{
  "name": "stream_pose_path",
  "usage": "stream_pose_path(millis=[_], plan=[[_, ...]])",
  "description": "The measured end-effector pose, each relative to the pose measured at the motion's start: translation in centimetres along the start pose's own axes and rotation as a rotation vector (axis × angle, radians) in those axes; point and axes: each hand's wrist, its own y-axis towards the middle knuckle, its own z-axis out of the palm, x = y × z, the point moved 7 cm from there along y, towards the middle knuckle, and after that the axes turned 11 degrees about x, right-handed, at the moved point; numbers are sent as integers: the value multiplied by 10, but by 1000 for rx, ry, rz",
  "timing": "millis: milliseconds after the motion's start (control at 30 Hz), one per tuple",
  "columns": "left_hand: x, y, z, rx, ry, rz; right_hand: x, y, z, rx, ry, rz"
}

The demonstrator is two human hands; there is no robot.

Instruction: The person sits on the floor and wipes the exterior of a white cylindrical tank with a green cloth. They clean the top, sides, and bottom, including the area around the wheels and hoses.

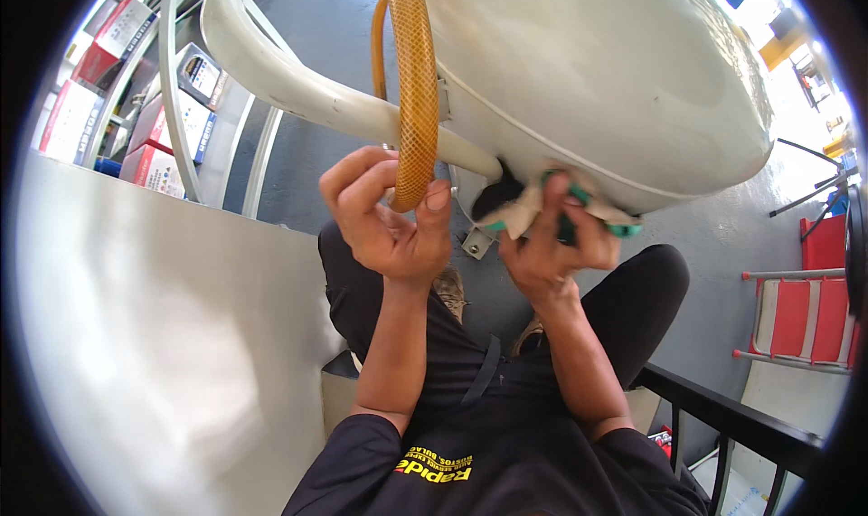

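A large off-white rounded tank [597,73] fills the upper middle, with a thick white bent tube [307,95] running to its near end. My left hand [384,217] is closed around the lower part of a yellow-brown braided hose [418,82], thumb and fingers pinching it. My right hand [565,249], a little blurred, grips a beige cloth with green edging [517,214] against the underside of the tank. Beside the cloth, where the tube meets the tank, is a black patch [499,190]. A small metal bracket [476,243] sits just below it.
My legs [637,290] straddle the space under the tank. A pale smooth panel [181,299] stands at left, below shelves with boxes [172,127]. At right are a red-and-grey rack [800,317] and a black railing [723,412]. The floor [298,181] is grey.
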Motion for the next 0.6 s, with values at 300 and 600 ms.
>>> stream_pose_path(millis=[300,600], plan=[[-3,9,-9,-41,-19,-70,11,-6,19,103,-198,-103],[0,13,-3,173,-145,-192,10,5,-3,45,-276,-259]])
